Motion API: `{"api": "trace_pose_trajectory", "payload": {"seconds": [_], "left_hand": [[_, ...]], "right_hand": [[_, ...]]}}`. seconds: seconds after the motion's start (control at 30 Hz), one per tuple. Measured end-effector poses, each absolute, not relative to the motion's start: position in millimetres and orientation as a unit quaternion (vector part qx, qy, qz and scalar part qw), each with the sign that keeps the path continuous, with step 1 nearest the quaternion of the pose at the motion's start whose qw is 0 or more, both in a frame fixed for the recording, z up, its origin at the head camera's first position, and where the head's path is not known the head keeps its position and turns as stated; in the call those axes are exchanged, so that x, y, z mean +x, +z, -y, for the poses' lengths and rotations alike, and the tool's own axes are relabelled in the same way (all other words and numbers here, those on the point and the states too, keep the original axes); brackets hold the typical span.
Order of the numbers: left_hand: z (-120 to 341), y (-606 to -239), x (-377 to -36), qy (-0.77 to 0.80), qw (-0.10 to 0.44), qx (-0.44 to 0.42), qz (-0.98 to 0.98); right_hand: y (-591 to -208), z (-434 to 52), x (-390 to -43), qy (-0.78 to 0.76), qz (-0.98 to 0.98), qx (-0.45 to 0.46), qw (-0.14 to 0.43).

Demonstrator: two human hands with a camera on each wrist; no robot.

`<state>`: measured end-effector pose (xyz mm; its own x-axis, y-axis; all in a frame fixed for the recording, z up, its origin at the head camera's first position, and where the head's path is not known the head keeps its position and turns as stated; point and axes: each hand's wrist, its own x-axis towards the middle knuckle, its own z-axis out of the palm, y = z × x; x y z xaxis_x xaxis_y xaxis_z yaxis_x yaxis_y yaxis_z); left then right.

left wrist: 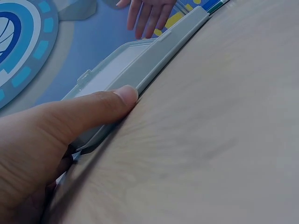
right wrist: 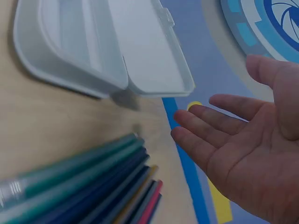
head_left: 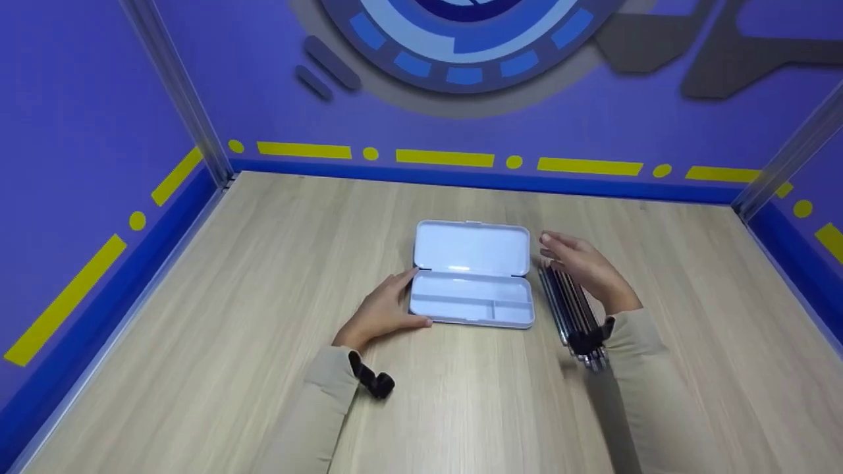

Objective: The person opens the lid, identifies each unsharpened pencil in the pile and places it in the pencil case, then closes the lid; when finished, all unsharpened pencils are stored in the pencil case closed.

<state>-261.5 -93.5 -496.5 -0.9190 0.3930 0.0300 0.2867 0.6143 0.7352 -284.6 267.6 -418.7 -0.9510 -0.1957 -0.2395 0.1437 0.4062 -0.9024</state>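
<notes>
A white pencil case lies on the table with its lid raised at the back. Dividers split its tray, and I see nothing inside. My left hand holds the case's left end; in the left wrist view the thumb presses the front side. The other fingers are partly hidden there. To the right of the case, my right hand hovers above a bundle of pencils, holding nothing. In the right wrist view its fingers are extended, apart from the pencils in green, blue, yellow and red.
The wooden table runs back to a blue wall with yellow dashes. Metal posts stand at the corners. A black strap with a small camera sits on the left wrist, and a similar one on the right.
</notes>
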Motion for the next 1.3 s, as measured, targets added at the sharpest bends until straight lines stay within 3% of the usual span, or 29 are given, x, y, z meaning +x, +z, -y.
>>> {"api": "trace_pose_trajectory", "payload": {"seconds": [0.43,1.3], "left_hand": [[93.1,-496.1,-258.8,0.394,0.073,0.181,-0.898],[92.3,-496.5,-258.9,0.380,0.069,0.189,-0.903]], "right_hand": [[-413.4,-311.3,-254.8,-0.384,-0.914,-0.030,0.130],[-432.3,-337.6,-239.1,-0.342,-0.916,-0.032,0.205]]}}
